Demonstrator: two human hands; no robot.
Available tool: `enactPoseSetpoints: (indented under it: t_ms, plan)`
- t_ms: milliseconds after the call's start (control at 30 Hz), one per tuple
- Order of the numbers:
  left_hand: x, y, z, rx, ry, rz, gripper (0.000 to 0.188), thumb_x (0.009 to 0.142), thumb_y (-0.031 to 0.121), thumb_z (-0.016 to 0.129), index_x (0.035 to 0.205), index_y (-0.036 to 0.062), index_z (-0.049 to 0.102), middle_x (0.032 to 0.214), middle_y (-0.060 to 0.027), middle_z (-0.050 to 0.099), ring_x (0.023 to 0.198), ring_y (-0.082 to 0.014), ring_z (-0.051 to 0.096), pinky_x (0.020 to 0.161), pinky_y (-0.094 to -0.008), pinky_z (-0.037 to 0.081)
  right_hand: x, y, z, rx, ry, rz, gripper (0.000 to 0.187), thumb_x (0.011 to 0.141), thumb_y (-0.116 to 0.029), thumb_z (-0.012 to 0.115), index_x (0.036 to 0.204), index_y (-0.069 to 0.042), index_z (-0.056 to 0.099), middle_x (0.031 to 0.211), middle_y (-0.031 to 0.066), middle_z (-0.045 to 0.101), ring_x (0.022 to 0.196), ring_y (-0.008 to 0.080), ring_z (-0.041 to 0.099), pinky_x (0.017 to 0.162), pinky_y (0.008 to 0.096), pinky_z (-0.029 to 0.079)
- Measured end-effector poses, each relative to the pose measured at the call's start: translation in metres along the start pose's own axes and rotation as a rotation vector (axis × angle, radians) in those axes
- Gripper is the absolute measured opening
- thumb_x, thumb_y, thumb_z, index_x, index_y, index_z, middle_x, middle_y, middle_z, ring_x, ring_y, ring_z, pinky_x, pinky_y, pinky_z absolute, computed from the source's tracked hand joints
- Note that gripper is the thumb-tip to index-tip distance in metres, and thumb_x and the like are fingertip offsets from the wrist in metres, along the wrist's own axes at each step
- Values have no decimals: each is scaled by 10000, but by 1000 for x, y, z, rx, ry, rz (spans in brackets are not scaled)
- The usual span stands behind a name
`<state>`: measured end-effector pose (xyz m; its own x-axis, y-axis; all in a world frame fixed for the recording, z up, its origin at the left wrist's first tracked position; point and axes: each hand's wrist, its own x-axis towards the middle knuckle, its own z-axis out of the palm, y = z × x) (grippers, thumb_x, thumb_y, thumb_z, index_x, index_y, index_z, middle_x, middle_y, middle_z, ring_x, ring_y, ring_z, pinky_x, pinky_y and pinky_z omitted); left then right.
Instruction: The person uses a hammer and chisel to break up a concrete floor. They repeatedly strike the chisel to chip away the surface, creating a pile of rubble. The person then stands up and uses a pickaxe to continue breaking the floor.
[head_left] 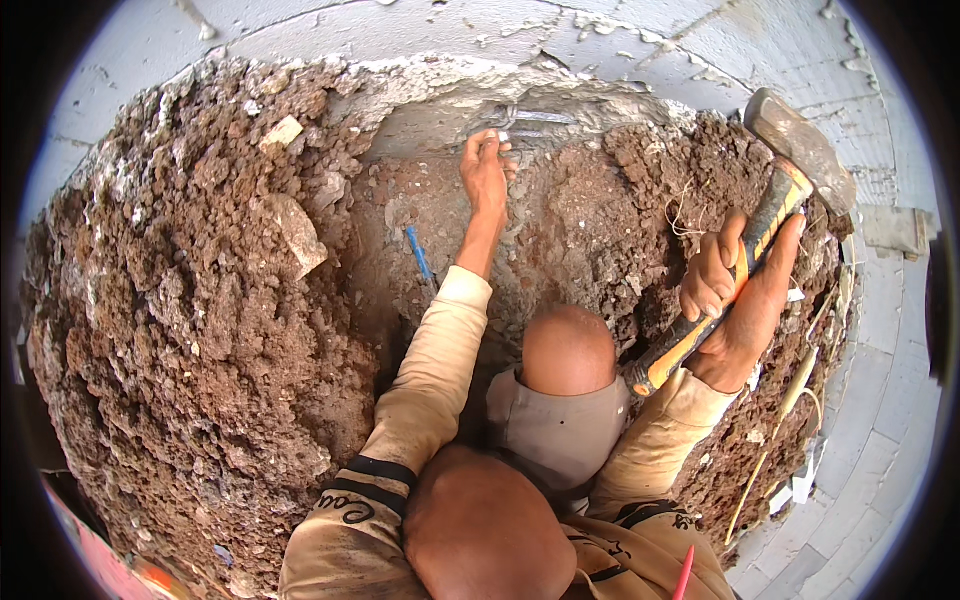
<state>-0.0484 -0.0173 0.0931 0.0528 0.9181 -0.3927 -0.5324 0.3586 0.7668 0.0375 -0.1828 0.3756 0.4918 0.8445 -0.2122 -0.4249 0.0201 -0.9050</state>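
In my right hand [735, 290] is a hammer [800, 145] with a heavy, worn grey head and a black-and-yellow handle. My fingers wrap round the handle, and the head points up and away to the right. Ahead, my left hand [486, 175] reaches to the foot of the wall with its fingers bent together. What they pinch, if anything, is too small to make out. Just beyond the fingertips, a thin shiny metal rod [545, 117] lies in a rough grey hollow [420, 120] under the wall.
Loose brown soil and stones bank up on the left [200, 300] and right [650, 180] of the trench. A blue stick-like piece [420, 255] lies left of my forearm. Grey block wall [400, 30] curves ahead; a pale cord [765, 455] runs along the right soil.
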Motion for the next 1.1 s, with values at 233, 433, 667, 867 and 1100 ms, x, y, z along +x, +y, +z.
enactPoseSetpoints:
  t_ms: [233, 433, 667, 867, 1100]
  plan:
    - [4, 19, 3, 915, 96, 444, 371, 930, 392, 638, 876, 24, 638, 754, -149, 683, 657, -263, 641, 657, -408, 493, -38, 38, -10, 362, -42, 128, 721, 946, -767, 232, 697, -109, 390, 458, -6, 319, 304, 106, 314, 283, 269, 345]
    - [19, 42, 7, 1331, -119, 419, 601, 947, 509, 489, 813, -55, 647, 807, -280, 657, 817, -445, 630, 777, -501, 459, -36, 84, -35, 483, -164, 446, 708, 954, -747, 271, 737, -100, 459, 505, -8, 373, 344, 108, 357, 345, 268, 389]
    - [41, 28, -22, 1392, -155, 572, 570, 999, 474, 435, 897, -14, 712, 884, -257, 693, 844, -395, 652, 773, -502, 456, -35, 96, -41, 547, -288, 394, 638, 964, -698, 399, 762, -98, 475, 562, -21, 389, 424, 93, 380, 411, 256, 373]
    - [23, 2, -47, 1301, -201, 474, 561, 1009, 473, 422, 871, 0, 690, 842, -224, 665, 799, -361, 623, 739, -475, 441, -31, 103, -28, 568, -283, 399, 652, 979, -680, 385, 762, -71, 467, 564, -5, 402, 435, 96, 387, 435, 266, 393]
    - [18, 18, -83, 1173, -169, 381, 553, 1020, 471, 406, 841, 16, 663, 792, -186, 632, 746, -320, 589, 698, -443, 424, -26, 106, -20, 537, -233, 490, 645, 964, -696, 404, 745, -93, 469, 577, -26, 393, 443, 84, 391, 429, 259, 371]
